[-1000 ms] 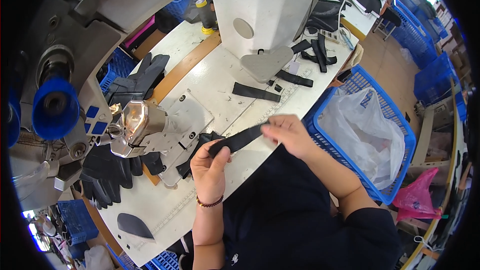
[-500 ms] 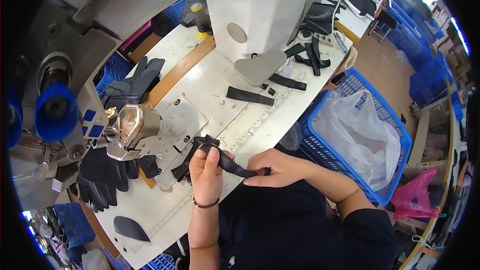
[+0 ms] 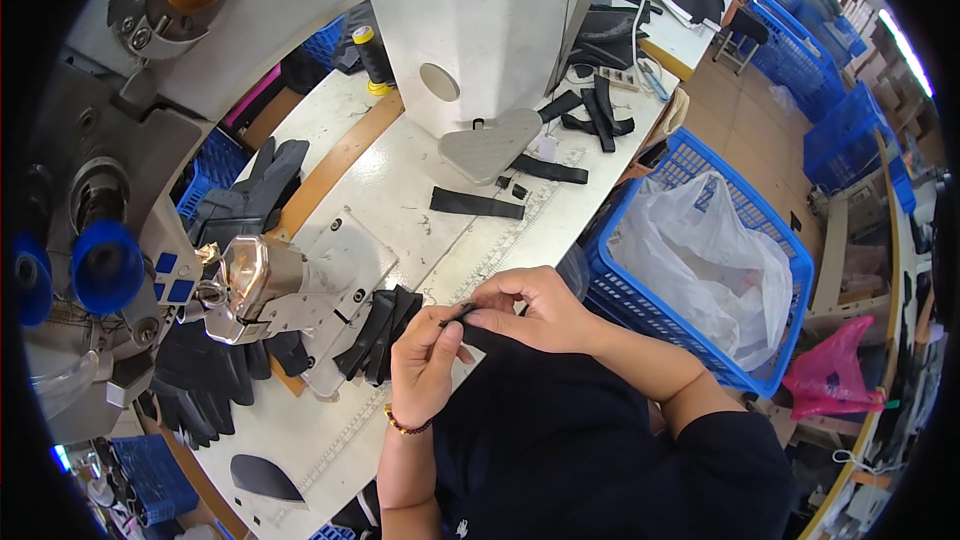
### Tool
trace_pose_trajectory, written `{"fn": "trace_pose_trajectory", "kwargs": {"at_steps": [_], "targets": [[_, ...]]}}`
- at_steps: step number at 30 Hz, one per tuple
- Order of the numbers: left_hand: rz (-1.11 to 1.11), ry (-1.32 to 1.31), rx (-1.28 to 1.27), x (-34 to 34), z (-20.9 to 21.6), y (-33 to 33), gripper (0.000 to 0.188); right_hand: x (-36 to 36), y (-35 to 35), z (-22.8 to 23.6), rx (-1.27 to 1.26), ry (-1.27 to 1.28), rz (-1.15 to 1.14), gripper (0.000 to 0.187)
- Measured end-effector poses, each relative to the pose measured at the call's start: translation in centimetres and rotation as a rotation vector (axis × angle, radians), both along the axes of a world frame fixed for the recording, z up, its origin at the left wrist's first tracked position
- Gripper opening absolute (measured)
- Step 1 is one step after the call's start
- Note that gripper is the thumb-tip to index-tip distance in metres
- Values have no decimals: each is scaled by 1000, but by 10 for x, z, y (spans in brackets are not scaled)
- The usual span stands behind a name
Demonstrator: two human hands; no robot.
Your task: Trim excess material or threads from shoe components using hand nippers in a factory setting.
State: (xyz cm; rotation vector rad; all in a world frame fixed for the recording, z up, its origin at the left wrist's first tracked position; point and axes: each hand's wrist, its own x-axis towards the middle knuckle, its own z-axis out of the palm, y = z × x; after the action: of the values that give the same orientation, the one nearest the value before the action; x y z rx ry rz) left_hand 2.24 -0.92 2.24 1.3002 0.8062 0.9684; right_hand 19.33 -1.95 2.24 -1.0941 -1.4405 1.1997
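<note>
Close together at the table's near edge, my left hand (image 3: 422,360) and my right hand (image 3: 540,312) pinch a black strip (image 3: 459,314) between thumbs and fingers. Only a short piece of it shows; my fingers cover the rest. Just left of my left hand, a bundle of black strips (image 3: 378,335) lies beside the metal plate of a sewing machine (image 3: 258,280). Farther back on the white table (image 3: 400,165) lie a flat black strip (image 3: 477,203), another strip (image 3: 550,169) and a few crossed strips (image 3: 603,112).
Black glove-like pieces (image 3: 200,370) lie below the machine head, with more pieces (image 3: 255,190) behind it. A curved black piece (image 3: 265,478) rests at the near left. On my right stands a blue basket (image 3: 690,335) lined with a white plastic bag (image 3: 700,260). A thread spool (image 3: 372,58) stands at the back.
My hands have come together, the right one moving left and up. The strip, earlier stretched between them, is now mostly hidden in my fingers. The view has shifted slightly.
</note>
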Motion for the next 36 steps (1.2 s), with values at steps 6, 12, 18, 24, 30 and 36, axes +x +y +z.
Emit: {"fn": "trace_pose_trajectory", "kwargs": {"at_steps": [6,12,18,24,30,36], "targets": [[29,84,122,-8,-6,6,17,8,5,4,223,-199,-108,10],[109,-13,-9,-9,-5,4,18,150,77,-4,311,-543,-1004,20],[51,-27,-114,0,-7,11,20,306,139,-53,150,-1290,-1083,22],[20,37,-112,2,-21,19,17,327,152,-48,-224,-1349,-947,27],[84,9,-172,-5,-41,30,20,318,119,-43,-170,-1060,-1308,31],[85,150,-91,13,-42,31,20,280,-9,-81,18,-666,-912,24]]}}
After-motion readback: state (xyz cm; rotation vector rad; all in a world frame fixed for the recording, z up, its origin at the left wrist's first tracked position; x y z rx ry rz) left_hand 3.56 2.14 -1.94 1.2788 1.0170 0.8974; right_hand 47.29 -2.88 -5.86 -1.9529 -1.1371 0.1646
